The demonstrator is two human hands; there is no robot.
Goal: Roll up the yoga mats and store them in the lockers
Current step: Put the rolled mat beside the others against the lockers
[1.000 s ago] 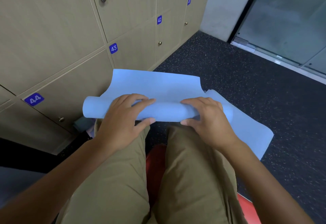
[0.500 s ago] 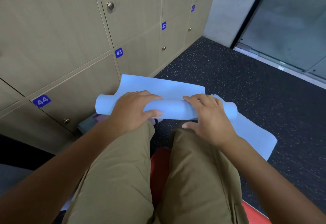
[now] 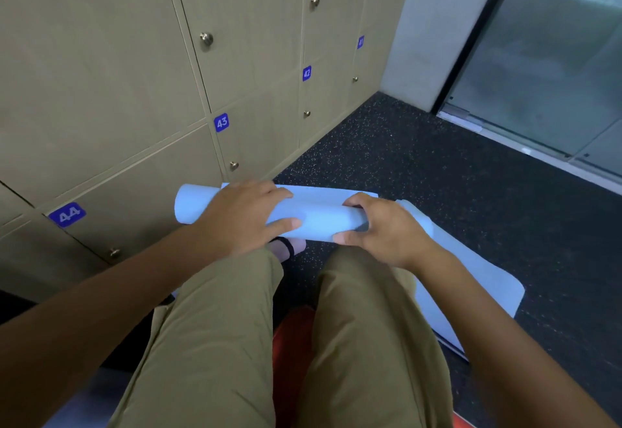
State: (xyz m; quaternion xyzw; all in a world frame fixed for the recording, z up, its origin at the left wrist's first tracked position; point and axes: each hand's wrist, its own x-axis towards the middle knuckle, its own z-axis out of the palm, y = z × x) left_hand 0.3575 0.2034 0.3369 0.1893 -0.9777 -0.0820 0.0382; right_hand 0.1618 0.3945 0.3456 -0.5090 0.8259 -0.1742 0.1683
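Both hands clamp the pale blue yoga mat (image 3: 316,220): left hand (image 3: 240,215) curled over the roll, right hand (image 3: 387,232) gripping its right end. Since a second ago, less flat mat shows beyond the roll. Roll's long axis runs nine to three o'clock above the knees, lockers (image 3: 134,91) at ten o'clock.

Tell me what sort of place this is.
Probably a gym or yoga studio changing area. A wall of numbered lockers with small knobs stands beside dark speckled rubber floor, and a blue yoga mat is being rolled up there.
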